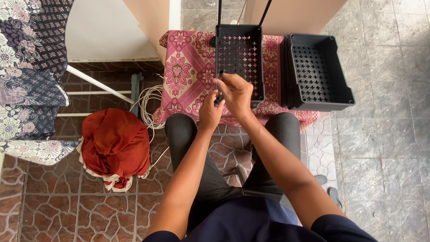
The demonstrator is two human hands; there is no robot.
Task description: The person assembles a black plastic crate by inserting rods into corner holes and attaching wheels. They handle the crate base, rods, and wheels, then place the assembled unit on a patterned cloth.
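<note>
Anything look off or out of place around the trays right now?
Mostly tidy. The spare dark tray overhangs the right edge of the pink patterned table. A white cable lies loosely coiled on the floor beside a crumpled red cloth. No spills or damage visible.

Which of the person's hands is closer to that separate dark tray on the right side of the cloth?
Right. The right hand is nearer the separate tray, over the front rim of the middle tray. The left hand sits farther away, lower and to its left.

Navy short sleeves, dark grey trousers, bare forearms
</note>
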